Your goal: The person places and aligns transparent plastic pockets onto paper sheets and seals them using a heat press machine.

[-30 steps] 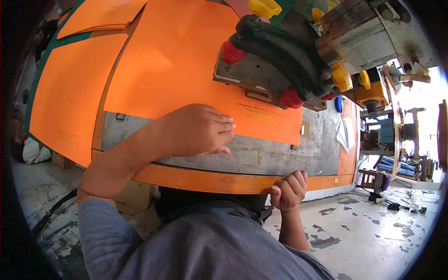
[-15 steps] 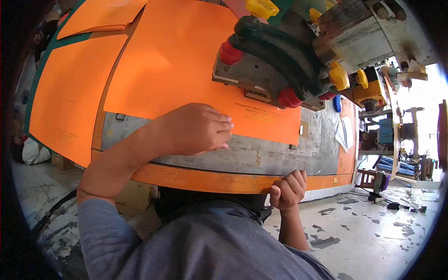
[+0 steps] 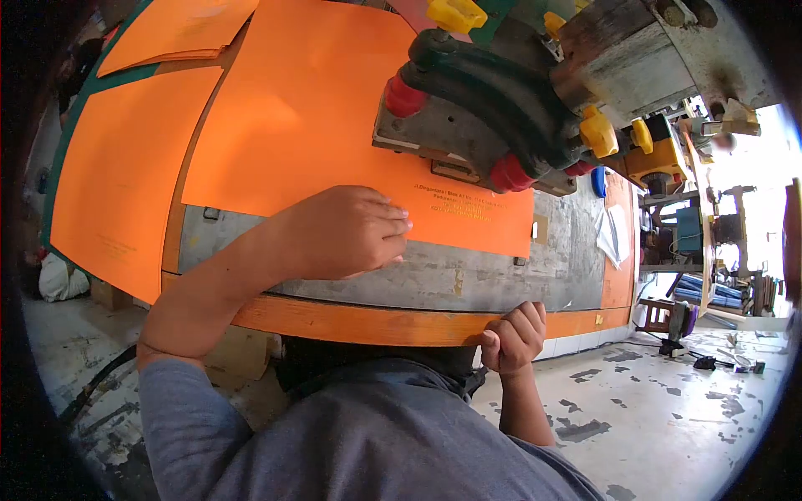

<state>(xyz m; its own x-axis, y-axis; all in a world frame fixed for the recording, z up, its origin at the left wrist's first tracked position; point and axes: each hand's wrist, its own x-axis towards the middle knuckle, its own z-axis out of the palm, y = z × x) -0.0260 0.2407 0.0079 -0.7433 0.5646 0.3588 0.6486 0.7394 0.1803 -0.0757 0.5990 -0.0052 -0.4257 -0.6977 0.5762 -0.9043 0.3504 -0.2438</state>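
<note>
Left hand (image 3: 355, 234) on orange sheet (image 3: 309, 108), thumb — now — drawn in

The left arm (image 3: 196, 309) was bent at the elbow, its grey sleeve (image 3: 188, 417) ending near the joint, the bare forearm slanting across in front of the chest. I could see the left hand (image 3: 351, 234) turned palm down, fingers together and slightly bent, thumb mostly hidden. The right forearm (image 3: 526, 409) was bare too, the right hand (image 3: 512, 338) curled into a loose fist, thumb beside the folded fingers
</note>
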